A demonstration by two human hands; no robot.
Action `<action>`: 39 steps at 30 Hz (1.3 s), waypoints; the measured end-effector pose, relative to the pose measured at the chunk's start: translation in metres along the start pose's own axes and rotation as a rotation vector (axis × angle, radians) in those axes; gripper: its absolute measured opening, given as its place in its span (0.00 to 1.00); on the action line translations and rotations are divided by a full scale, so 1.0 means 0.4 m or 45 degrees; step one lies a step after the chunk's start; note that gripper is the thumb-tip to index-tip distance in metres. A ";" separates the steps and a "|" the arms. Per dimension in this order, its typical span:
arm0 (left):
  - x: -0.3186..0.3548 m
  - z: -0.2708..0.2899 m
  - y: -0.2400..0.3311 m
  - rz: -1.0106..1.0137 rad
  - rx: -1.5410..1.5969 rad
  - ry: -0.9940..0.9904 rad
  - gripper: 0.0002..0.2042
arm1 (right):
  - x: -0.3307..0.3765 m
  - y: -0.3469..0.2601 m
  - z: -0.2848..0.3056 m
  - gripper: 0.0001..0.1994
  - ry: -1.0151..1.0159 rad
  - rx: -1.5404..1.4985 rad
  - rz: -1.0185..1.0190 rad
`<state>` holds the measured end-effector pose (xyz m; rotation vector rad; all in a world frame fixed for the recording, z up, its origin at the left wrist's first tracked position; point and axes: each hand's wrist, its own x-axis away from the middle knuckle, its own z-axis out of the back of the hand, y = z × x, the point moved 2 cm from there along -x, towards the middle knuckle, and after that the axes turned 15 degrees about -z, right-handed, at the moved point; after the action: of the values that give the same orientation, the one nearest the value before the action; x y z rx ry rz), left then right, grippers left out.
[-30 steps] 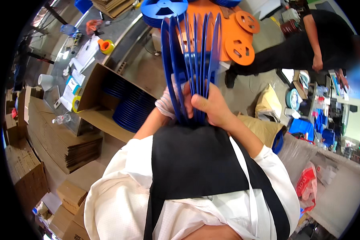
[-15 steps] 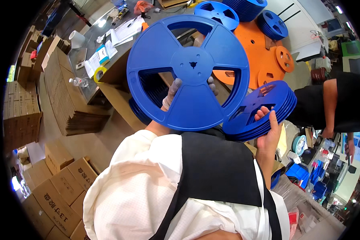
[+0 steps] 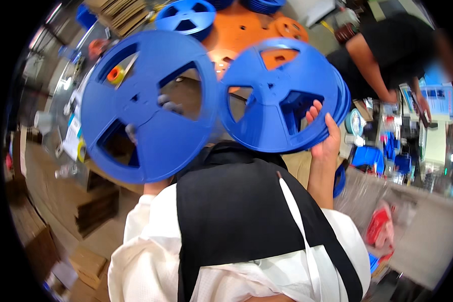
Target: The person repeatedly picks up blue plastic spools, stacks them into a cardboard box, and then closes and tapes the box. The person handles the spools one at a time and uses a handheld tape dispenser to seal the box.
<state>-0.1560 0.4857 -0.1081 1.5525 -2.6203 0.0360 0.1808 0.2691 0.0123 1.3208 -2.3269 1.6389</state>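
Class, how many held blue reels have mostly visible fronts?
2: one reel in the left hand, another reel in the right hand; others partly hidden behind the second.

White cup [image 3: 43, 122] at left, clear bottle [image 3: 65, 171] near it. Brown box [image 3: 88, 266] at lower left. Red bag [image 3: 379, 226] at lower right. Person [image 3: 400, 45] in black, upper right.

Loose white shirt [image 3: 148, 256], black apron [image 3: 231, 216], white strap [image 3: 298, 216], grey left glove [image 3: 172, 106]
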 end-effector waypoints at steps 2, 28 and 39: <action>-0.002 0.106 0.035 -0.065 -0.212 0.175 0.36 | 0.003 -0.030 0.022 0.22 0.013 -0.061 0.078; -0.050 0.083 0.052 -0.233 -1.298 0.107 0.33 | -0.023 -0.071 0.091 0.23 -0.634 -0.802 0.077; -0.030 -0.127 -0.327 0.181 -1.305 -0.259 0.31 | 0.110 0.142 -0.292 0.23 -0.556 0.740 0.305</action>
<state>-0.0322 0.4366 -0.0625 1.0011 -2.1943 -1.2708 0.0657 0.3381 0.0408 1.6901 -2.3964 2.4605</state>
